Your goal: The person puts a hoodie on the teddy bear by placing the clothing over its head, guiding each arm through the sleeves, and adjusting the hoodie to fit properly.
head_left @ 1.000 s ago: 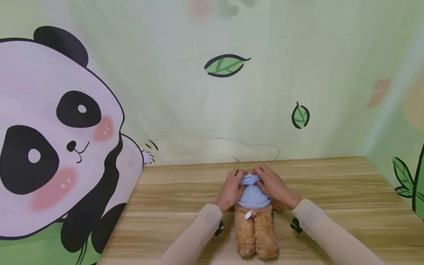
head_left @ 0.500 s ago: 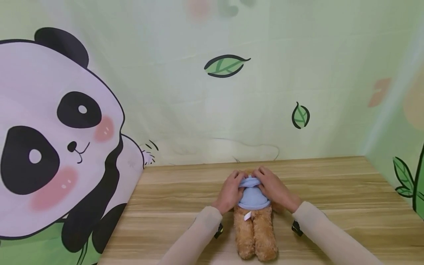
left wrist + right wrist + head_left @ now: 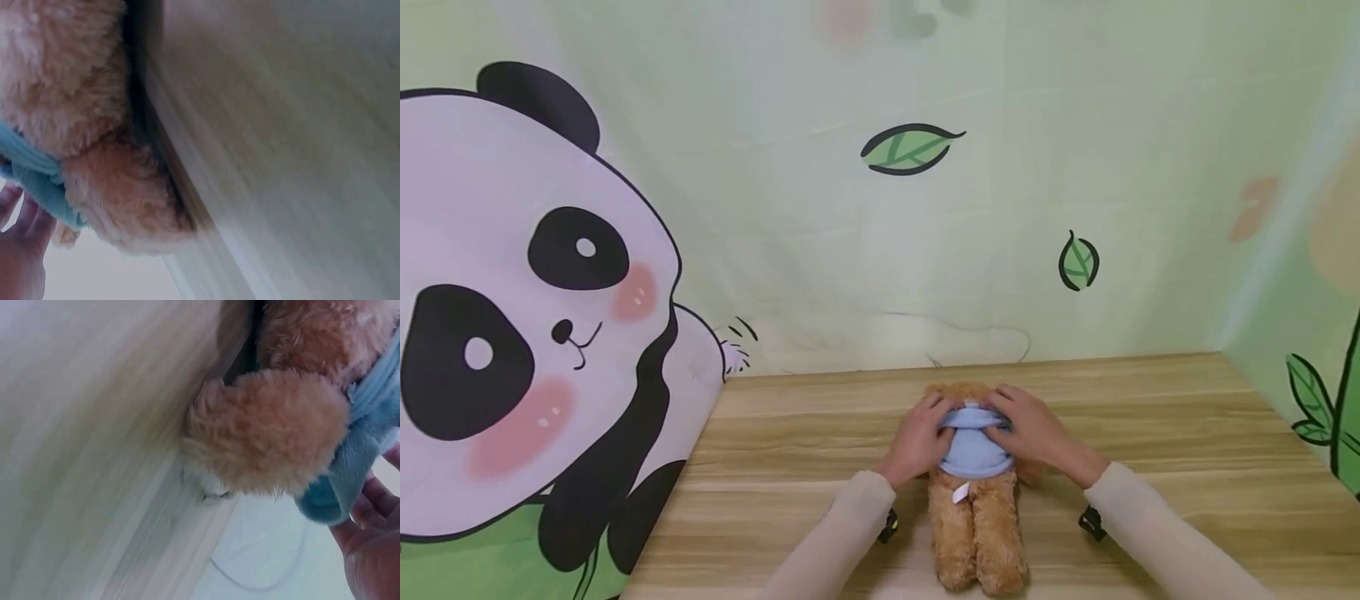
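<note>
A brown plush teddy bear (image 3: 976,533) in a light blue top (image 3: 976,454) lies on the table, legs toward me, with a small white tag at the top of its legs. My left hand (image 3: 916,437) pinches the left end of the top's folded upper band, thumb below and fingers above. At the band's right end, my right hand (image 3: 1037,429) pinches the cloth likewise. Both wrist views show the furry arms beside the blue cloth: the bear's arm (image 3: 125,194) on the left and its other arm (image 3: 269,434) on the right. The fingers partly hide the bear's head.
The wooden table (image 3: 790,467) reaches back to a pale green cloth backdrop (image 3: 805,250) with printed leaves. A large printed panda (image 3: 550,333) covers the left side. A dark strap piece (image 3: 1092,523) shows under the right sleeve, and another strap piece (image 3: 889,527) under the left.
The blue band has come slightly toward me, and more of the bear's brown head shows above it. My right hand has shifted a little to the right.
</note>
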### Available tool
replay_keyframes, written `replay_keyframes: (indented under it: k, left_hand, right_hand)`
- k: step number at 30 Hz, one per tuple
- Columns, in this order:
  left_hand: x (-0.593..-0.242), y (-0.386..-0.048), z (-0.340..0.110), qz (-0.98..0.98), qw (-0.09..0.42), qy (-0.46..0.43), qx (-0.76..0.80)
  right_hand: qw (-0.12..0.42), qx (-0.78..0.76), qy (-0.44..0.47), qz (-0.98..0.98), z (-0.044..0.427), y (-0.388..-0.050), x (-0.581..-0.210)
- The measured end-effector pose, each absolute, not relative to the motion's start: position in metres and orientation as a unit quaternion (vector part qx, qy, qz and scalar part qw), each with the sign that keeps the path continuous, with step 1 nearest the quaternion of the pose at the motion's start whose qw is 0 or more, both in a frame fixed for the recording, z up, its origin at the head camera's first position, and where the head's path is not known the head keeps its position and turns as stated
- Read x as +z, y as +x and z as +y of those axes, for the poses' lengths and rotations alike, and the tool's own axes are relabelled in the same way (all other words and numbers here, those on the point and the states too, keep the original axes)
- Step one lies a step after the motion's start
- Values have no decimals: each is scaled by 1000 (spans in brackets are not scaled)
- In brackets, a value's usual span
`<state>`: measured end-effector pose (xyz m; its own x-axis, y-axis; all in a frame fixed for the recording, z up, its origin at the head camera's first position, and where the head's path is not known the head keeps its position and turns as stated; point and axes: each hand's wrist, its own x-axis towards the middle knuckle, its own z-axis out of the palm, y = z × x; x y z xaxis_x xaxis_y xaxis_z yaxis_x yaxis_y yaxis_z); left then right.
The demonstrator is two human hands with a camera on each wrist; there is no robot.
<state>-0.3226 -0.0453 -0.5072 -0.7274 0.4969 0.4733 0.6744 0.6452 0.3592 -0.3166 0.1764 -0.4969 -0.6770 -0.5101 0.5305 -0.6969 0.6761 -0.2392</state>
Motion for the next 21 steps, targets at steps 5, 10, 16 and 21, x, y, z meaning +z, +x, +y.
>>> replay_keyframes:
  k: [5, 10, 16, 21]
  left_hand:
    - [-505, -321, -51, -879, 133, -344, -301]
    - [-504, -316, -56, -871, 106, -353, -324]
    - [-502, -307, -66, -867, 60, -312, -384]
    - [-502, -302, -75, -850, 10, -230, -474]
  right_hand:
    - [192, 254, 352, -880, 185, -306, -495]
    - [153, 274, 351, -882, 185, -296, -495]
    - [185, 275, 345, -878, 185, -290, -494]
    - [229, 284, 311, -877, 187, -285, -491]
